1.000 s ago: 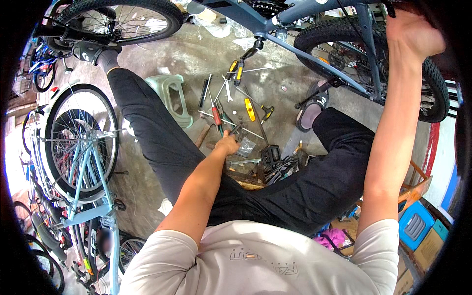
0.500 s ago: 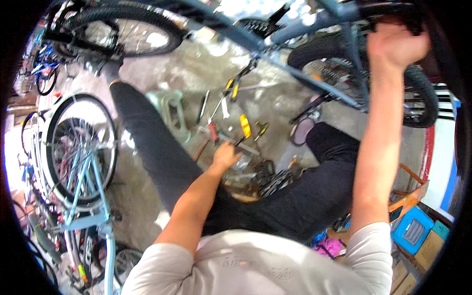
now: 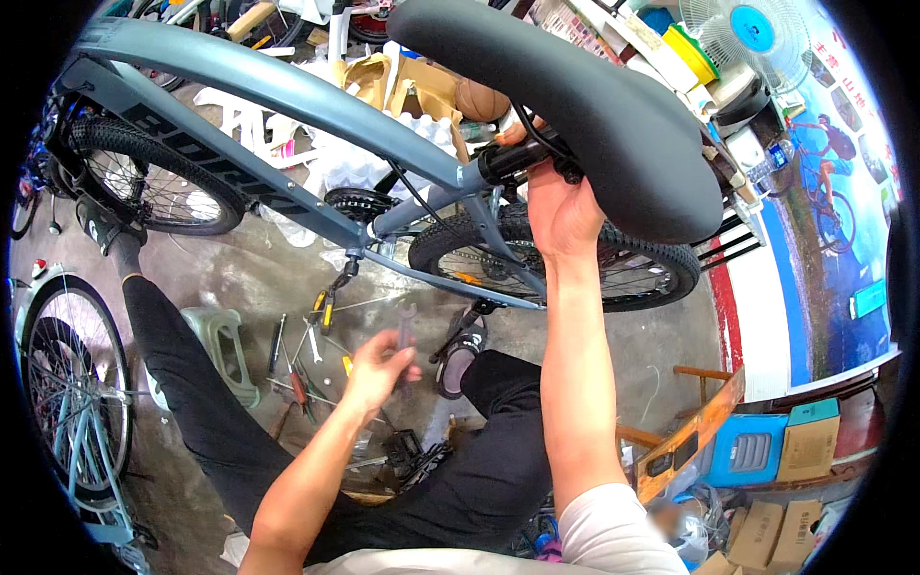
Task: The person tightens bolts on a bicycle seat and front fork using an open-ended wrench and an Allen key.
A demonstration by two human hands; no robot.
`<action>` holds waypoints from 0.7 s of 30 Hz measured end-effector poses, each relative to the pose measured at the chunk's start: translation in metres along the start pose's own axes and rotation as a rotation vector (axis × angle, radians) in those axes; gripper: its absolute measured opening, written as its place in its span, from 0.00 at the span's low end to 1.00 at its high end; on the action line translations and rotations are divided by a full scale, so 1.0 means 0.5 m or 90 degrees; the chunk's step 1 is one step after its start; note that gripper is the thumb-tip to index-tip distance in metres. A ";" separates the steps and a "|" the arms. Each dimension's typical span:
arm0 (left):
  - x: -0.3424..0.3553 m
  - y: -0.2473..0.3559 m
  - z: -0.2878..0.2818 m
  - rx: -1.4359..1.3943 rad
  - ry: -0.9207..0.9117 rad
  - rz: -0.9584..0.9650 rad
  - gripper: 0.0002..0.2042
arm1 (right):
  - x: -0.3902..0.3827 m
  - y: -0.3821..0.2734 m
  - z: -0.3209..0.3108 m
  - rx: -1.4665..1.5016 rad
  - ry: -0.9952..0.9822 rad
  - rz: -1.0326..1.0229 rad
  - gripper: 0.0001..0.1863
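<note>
Under the black saddle of a grey-blue bicycle, my right hand is closed round the black seat post, its fingers partly hidden behind the post. The bicycle frame crosses in front of me, with its rear wheel beneath the saddle. My left hand is raised over the floor, shut on a grey wrench whose open end points up. Below it lie yellow-handled pliers, another wrench and a red-handled tool.
A pale green plastic stool lies by my left leg. Light blue bicycle parts with a wheel stand at the left. Cartons and packing are behind the frame. A blue plastic stool, wooden board and boxes are at the right. A fan stands far right.
My left hand has come up from the floor tools with the wrench in it. The view has swung up and right, bringing the saddle fully in; my right hand stays near the seat post.
</note>
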State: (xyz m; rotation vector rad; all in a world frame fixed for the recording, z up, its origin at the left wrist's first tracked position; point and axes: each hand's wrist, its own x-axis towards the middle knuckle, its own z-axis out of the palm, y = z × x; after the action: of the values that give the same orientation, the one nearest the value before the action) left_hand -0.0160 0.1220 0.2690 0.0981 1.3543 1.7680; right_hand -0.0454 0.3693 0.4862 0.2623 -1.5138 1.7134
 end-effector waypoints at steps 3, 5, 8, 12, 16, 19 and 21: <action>-0.004 0.099 0.104 0.024 -0.069 0.071 0.07 | 0.002 -0.001 -0.034 -0.010 -0.043 0.047 0.29; -0.008 0.181 0.177 -0.019 -0.142 0.156 0.08 | 0.000 -0.002 -0.053 0.027 -0.044 0.055 0.27; 0.003 0.264 0.252 -0.039 -0.168 0.243 0.10 | -0.003 -0.016 -0.064 0.052 -0.052 0.091 0.26; 0.020 0.326 0.295 -0.058 -0.181 0.279 0.10 | -0.002 -0.037 -0.057 0.022 -0.072 0.155 0.25; 0.029 0.335 0.316 -0.057 -0.200 0.312 0.12 | -0.017 -0.038 -0.054 -0.016 0.027 0.204 0.27; 0.030 0.327 0.326 -0.054 -0.195 0.331 0.13 | -0.023 -0.028 -0.087 -0.045 0.064 0.230 0.20; 0.036 0.319 0.328 -0.046 -0.182 0.356 0.13 | -0.025 -0.019 -0.091 -0.053 0.063 0.232 0.15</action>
State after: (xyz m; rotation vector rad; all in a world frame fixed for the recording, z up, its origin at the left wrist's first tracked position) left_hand -0.0321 0.2531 0.4565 0.7218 1.1153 2.1542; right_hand -0.0151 0.4046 0.4734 -0.1500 -1.6271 1.9053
